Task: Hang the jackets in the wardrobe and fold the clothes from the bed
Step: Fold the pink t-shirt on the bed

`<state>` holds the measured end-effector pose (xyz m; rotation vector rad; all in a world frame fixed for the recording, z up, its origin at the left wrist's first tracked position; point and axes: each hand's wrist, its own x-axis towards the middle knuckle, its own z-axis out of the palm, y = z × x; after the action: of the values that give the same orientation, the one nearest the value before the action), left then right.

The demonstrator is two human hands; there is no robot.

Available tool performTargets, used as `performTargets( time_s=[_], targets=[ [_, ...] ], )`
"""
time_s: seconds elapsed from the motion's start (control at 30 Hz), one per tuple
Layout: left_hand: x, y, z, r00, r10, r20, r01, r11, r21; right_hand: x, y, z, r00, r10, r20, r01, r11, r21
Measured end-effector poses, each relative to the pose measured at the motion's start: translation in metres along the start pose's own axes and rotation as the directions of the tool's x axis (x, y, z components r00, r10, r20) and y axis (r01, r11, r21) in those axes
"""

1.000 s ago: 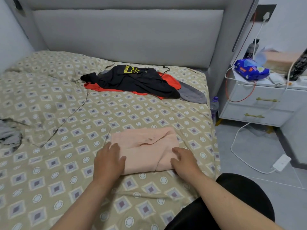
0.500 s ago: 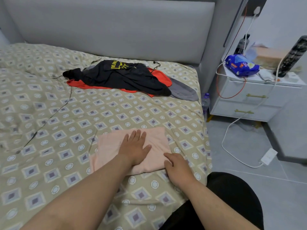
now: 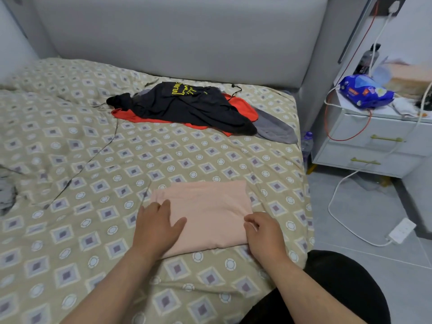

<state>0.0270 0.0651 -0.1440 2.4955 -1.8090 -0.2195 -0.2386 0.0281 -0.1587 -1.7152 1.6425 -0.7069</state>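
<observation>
A: L hand?
B: Left hand (image 3: 159, 228) lies flat on the peach garment (image 3: 210, 206), on its left part. Fingers straight, thumb spread, holding nothing.
A: R hand?
B: Right hand (image 3: 265, 233) is at that garment's right edge, fingers curled in, pinching the fabric.
A: Garment itself?
B: Folded to a rough rectangle, flat on the bed (image 3: 70, 230), by the bed's right side.
A: Other clothes?
B: Pile well beyond the peach garment, twd the headboard (image 3: 175, 38). Black top (image 3: 187, 106) w/ yellow print is uppermost, red garment (image 3: 243, 108) under it, grey garment (image 3: 275, 129) sticking out on the right. Another grey cloth (image 3: 7, 195) lies far left of the peach one, cut by the frame edge.
A: Anything btwn?
B: Thin dark cord (image 3: 88, 160) on the cover, left of and beyond the garment.
A: Off the bed?
B: Right of and beyond the garment: white nightstand (image 3: 374, 129), blue pack (image 3: 364, 91) on top, cables hanging down. Power strip (image 3: 402, 230) on the floor, right of the garment.
</observation>
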Motion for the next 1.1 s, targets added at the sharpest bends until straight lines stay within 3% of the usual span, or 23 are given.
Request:
performTargets(
  time_s=[0.1, 0.23, 0.3, 0.37, 0.43, 0.5, 0.57, 0.63, 0.7, 0.77, 0.87, 0.97, 1.03, 1.1],
  targets=[
    [0.002, 0.000, -0.006, 0.995, 0.083, -0.052, -0.089, 0.990, -0.112, -0.001, -0.010, -0.003, 1.000, -0.012, 0.020, 0.012, 1.000, -0.014],
    [0.020, 0.005, -0.021, 0.990, 0.123, 0.075, -0.081, 0.908, -0.412, 0.015, -0.026, -0.009, 0.971, 0.003, 0.241, 0.016, 0.997, -0.079],
    [0.034, 0.007, -0.030, 0.989, 0.136, 0.049, -0.105, 0.909, -0.404, 0.028, -0.031, -0.009, 0.954, 0.026, 0.299, 0.006, 0.994, -0.106],
    [0.045, 0.009, -0.038, 0.991, 0.131, 0.000, -0.121, 0.916, -0.383, 0.040, -0.038, -0.012, 0.969, 0.034, 0.244, -0.021, 0.998, -0.057],
    [0.052, 0.010, -0.042, 0.984, 0.124, -0.127, -0.162, 0.920, -0.357, 0.050, -0.047, -0.015, 0.986, 0.013, 0.169, -0.008, 0.999, -0.031],
    [0.061, 0.012, -0.045, 0.956, 0.111, -0.272, -0.188, 0.944, -0.273, 0.059, -0.053, -0.013, 0.978, 0.009, 0.209, -0.004, 1.000, -0.024],
    [0.068, 0.015, -0.046, 0.965, 0.014, -0.263, -0.075, 0.972, -0.221, 0.065, -0.052, -0.009, 0.954, 0.088, 0.288, -0.064, 0.994, -0.091],
    [0.064, 0.012, -0.042, 0.973, -0.202, -0.114, 0.166, 0.950, -0.263, 0.066, -0.047, -0.008, 0.929, 0.204, 0.308, -0.157, 0.972, -0.172],
    [0.049, 0.006, -0.033, 0.901, -0.430, 0.064, 0.419, 0.819, -0.391, 0.063, -0.042, -0.007, 0.930, 0.244, 0.276, -0.219, 0.968, -0.120],
    [0.028, 0.003, -0.026, 0.830, -0.511, 0.223, 0.538, 0.631, -0.558, 0.061, -0.041, -0.007, 0.941, 0.247, 0.231, -0.259, 0.966, 0.023],
    [0.020, -0.001, -0.022, 0.784, -0.445, 0.433, 0.595, 0.339, -0.729, 0.063, -0.043, -0.011, 0.907, 0.334, 0.256, -0.380, 0.911, 0.157],
    [0.030, -0.007, -0.027, 0.692, -0.287, 0.663, 0.670, -0.088, -0.737, 0.055, -0.043, -0.020, 0.779, 0.471, 0.413, -0.592, 0.769, 0.239],
    [0.030, -0.001, -0.037, 0.670, -0.167, 0.724, 0.709, -0.148, -0.690, 0.048, -0.042, -0.032, 0.687, 0.516, 0.511, -0.705, 0.643, 0.299],
    [0.026, 0.012, -0.043, 0.726, -0.111, 0.678, 0.675, -0.071, -0.734, 0.043, -0.039, -0.048, 0.680, 0.512, 0.524, -0.728, 0.551, 0.407]
  ],
)
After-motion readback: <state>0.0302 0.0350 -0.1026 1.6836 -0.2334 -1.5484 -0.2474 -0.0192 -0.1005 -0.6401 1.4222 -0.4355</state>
